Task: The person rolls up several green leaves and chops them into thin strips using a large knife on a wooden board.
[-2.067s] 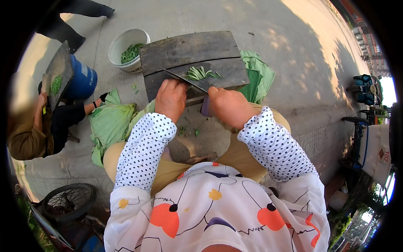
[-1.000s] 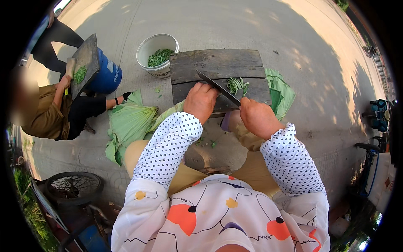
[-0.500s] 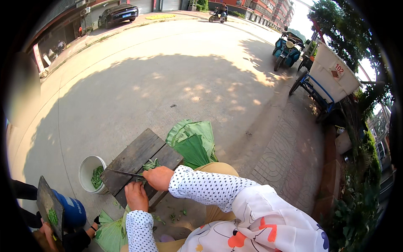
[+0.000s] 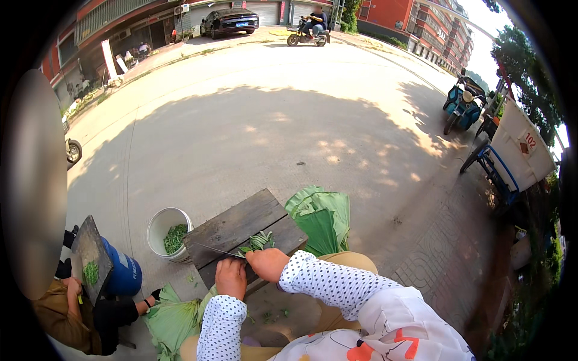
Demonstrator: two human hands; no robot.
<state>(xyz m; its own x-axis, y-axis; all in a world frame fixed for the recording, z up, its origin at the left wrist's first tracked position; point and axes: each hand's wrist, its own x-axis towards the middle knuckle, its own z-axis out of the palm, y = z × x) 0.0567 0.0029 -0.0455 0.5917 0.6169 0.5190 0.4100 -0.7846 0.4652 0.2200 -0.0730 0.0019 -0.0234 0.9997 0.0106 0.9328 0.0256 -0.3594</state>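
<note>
My right hand (image 4: 269, 263) is closed around a knife, whose thin blade (image 4: 212, 248) points left across a dark wooden bench (image 4: 226, 224). Just beyond the blade and right knuckles lies a small heap of cut green leaves (image 4: 260, 241). Close beside the right hand, my left hand (image 4: 231, 278) is closed at the bench's near side, fingertips curled under; whatever they pinch is hidden. Left of the bench stands a white bucket (image 4: 158, 224) holding chopped greens (image 4: 175, 238).
Big green leaves (image 4: 322, 218) lie past the bench's right end, others (image 4: 171, 322) by my left sleeve. At left, another person's hand (image 4: 73, 285) is at a board (image 4: 93, 256) bearing greens, beside a blue drum (image 4: 123, 268). A cart (image 4: 522, 141) stands right; a scooter rider (image 4: 313, 27) is across the road.
The view has swung left, so the scene sits further right and lower. My hands stay close together at the bench with the knife. The scooter across the road has moved left.
</note>
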